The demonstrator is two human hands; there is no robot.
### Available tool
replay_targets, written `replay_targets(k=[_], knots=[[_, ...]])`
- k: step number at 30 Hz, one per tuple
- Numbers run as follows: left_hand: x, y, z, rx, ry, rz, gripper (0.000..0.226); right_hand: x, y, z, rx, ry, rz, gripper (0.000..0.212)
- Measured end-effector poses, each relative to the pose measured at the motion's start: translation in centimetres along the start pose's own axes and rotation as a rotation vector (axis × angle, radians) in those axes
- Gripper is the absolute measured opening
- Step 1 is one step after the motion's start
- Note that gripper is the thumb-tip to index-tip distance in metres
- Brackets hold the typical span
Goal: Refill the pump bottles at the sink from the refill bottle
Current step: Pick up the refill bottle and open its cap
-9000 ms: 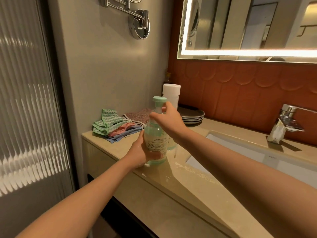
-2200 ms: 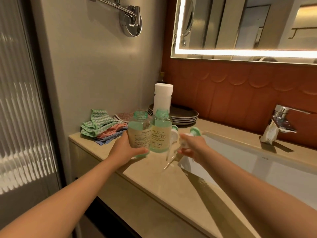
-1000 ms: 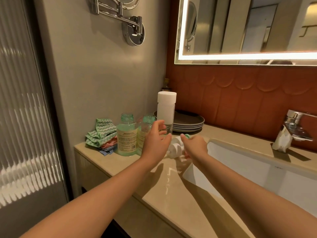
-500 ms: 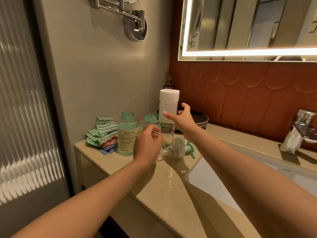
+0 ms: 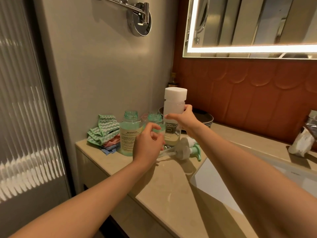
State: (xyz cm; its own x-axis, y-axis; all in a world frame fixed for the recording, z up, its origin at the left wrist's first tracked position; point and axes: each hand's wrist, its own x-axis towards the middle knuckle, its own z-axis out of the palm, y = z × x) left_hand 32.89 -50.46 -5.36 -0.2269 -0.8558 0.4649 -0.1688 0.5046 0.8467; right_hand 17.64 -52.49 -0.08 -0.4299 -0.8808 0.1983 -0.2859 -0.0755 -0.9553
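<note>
Right hand (image 5: 186, 120) has gone from an open reach, half a second back, onto the refill bottle (image 5: 174, 103): your thumb and fingers now curl round its body just under the cap (image 5: 175, 93). Bottle stands at the back of the counter (image 5: 163, 179), in front of the plates (image 5: 206, 118); cap still on.

Left hand (image 5: 147, 145) hangs loosely curled in front of the second bottle (image 5: 154, 117). Cannot tell whether it touches the bottle; the contact side is hidden.

First bottle (image 5: 130, 133) and second bottle both stand open-necked, side by side, just left of the refill bottle. Pumps (image 5: 186, 148) lie on the counter just beside the sink (image 5: 223, 177), tubes pointing toward your left hand.

Risks, as judged:
- Lifting the refill bottle out past the open necks could clip one. The bottles are close together and light-looking, so a tip spills soap toward the cloths (image 5: 103, 133).
- Fill looks low in the refill bottle, so you will need a steep tilt. A sudden gush may miss a narrow neck.
- If your left hand is not steadying the target bottle, the pour can shove it.
- Pumps may roll into the sink if you nudge them.
</note>
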Motion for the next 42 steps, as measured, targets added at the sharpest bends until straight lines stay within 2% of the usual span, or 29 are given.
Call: replay_targets(k=[10, 22, 30, 37, 42], knots=[[-0.1, 0.1, -0.5, -0.028, -0.136, -0.053, 0.022, -0.3, 0.5, 0.4, 0.027, 0.099, -0.111, 0.061], [0.0, 0.9, -1.0, -0.073, -0.133, -0.031, 0.022, -1.5, -6.1, -2.1, 0.063, 0.142, -0.214, 0.057], [-2.5, 2.2, -2.2, -0.088, -0.128, 0.026, 0.026, -7.6, -7.1, -2.9, 0.081, 0.048, -0.193, 0.057], [-5.9, 1.9, -3.2, -0.101, -0.212, 0.035, 0.038, -13.3, -6.1, -3.0, 0.061, 0.067, -0.149, 0.058], [-8.6, 1.9, -3.9, -0.101, -0.267, 0.073, 0.039, -17.1, -5.1, -3.2, 0.023, 0.103, -0.112, 0.06]])
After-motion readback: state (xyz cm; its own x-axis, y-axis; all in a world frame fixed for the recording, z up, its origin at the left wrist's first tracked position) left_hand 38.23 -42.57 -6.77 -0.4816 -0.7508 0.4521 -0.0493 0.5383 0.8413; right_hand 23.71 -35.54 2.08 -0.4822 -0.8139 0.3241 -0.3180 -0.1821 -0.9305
